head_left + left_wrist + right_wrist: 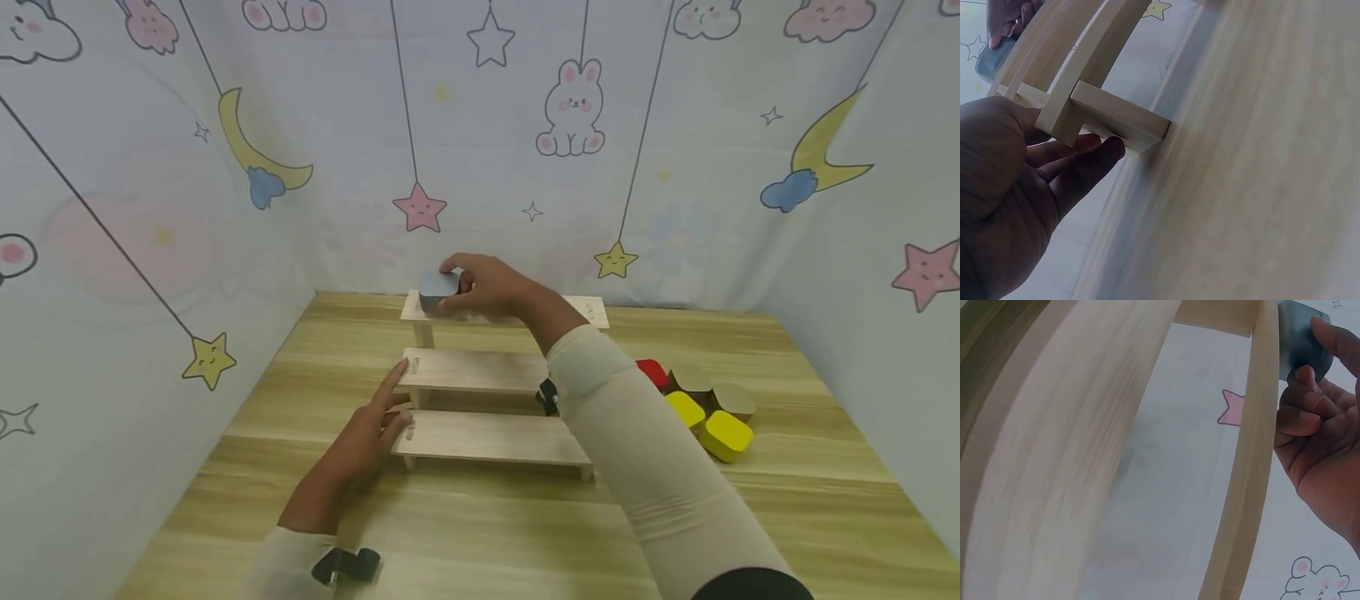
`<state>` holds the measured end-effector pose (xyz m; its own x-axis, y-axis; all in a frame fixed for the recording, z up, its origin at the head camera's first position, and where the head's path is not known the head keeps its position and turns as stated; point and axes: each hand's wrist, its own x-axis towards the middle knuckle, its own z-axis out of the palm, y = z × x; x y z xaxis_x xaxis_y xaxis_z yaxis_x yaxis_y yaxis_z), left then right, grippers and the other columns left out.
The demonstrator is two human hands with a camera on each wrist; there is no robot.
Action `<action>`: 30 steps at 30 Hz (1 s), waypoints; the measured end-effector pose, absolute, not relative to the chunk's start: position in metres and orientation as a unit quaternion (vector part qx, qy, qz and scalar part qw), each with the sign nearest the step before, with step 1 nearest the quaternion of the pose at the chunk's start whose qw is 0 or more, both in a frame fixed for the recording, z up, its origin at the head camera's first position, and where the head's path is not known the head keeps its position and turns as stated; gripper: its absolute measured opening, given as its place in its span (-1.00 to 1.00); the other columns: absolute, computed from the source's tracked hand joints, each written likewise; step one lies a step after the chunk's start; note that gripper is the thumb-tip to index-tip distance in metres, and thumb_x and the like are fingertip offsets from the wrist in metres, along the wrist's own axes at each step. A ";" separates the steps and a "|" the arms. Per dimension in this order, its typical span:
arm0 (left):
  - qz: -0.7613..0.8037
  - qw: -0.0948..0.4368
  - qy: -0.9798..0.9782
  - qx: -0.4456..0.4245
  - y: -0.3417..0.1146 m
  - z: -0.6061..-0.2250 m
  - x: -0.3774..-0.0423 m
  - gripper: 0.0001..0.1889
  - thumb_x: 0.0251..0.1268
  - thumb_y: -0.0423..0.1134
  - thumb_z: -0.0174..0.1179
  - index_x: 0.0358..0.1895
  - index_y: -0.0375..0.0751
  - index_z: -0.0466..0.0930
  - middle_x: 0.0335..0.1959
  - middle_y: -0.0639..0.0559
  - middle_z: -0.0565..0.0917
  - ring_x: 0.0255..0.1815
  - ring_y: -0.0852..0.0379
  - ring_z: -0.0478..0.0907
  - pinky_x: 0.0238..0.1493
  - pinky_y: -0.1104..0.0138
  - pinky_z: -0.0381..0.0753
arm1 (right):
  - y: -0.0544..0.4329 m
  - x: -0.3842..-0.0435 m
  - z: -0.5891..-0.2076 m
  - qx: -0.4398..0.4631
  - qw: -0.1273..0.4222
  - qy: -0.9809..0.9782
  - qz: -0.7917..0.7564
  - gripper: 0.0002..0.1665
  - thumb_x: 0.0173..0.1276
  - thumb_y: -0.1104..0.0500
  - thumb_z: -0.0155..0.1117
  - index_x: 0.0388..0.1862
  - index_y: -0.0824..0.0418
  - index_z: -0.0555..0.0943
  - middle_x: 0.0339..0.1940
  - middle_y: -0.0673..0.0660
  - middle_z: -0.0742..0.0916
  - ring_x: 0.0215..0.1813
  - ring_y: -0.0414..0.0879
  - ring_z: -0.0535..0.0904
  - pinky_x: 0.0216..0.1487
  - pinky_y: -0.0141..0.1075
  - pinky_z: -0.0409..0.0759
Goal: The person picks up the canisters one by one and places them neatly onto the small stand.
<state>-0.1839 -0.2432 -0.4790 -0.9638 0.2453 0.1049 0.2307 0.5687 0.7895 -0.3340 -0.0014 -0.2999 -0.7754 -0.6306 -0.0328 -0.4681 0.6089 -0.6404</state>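
Note:
A pale wooden three-step rack (480, 437) stands on the wood-grain tabletop. At the left end of its top step, my right hand (491, 287) pinches a grey-blue rounded-square block (437, 286) between thumb and fingers. The right wrist view shows the same block (1302, 339) beside the top board, with the thumb on its face. My left hand (367, 437) holds the left end of the rack at the lower steps. In the left wrist view its fingers (1085, 172) reach under the end of the lower board, near the leg (1122, 115).
Right of the rack lie a red block (652, 372), two yellow blocks (726, 435) and brownish-grey ones (733, 401), partly behind the right sleeve (645, 450). White cloth walls (495, 167) printed with stars, moons and rabbits enclose the tabletop (480, 533) at the back and sides.

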 end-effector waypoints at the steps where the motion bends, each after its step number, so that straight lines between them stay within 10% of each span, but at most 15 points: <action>1: 0.446 0.009 0.885 0.133 -0.243 -0.479 -0.184 -0.12 0.78 -0.32 0.04 0.84 0.29 -0.29 0.56 -0.55 0.44 0.46 -0.50 0.58 0.45 -0.32 0.59 | -0.002 -0.334 -0.301 -0.310 0.128 0.888 -0.316 -0.25 0.55 0.01 0.47 0.61 0.09 0.42 0.02 0.20 0.77 -0.03 0.01 0.64 0.00 -0.21 0.61; 20: 0.455 0.011 0.880 0.138 -0.244 -0.482 -0.184 -0.09 0.78 -0.31 0.05 0.82 0.41 -0.32 0.58 -0.52 0.44 0.48 -0.51 0.57 0.44 -0.31 0.61 | -0.004 -0.333 -0.301 -0.307 0.130 0.891 -0.308 -0.20 0.52 0.04 0.50 0.63 0.09 0.39 0.10 0.23 0.77 0.05 0.01 0.63 0.15 -0.18 0.62; 30: 0.458 0.017 0.878 0.139 -0.243 -0.482 -0.185 -0.10 0.79 -0.30 0.03 0.82 0.44 -0.35 0.59 -0.51 0.42 0.49 -0.52 0.56 0.43 -0.31 0.62 | 0.000 -0.330 -0.295 -0.292 0.137 0.897 -0.303 0.34 0.29 0.04 0.72 0.84 -0.02 0.04 -0.19 0.16 0.66 -0.22 -0.05 0.53 -0.18 -0.23 0.54</action>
<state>-0.1848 -0.2432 -0.4822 -0.9609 0.2595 0.0971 0.2282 0.5426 0.8084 -0.3305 -0.0005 -0.2954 -0.7916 -0.6071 -0.0693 -0.4405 0.6457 -0.6238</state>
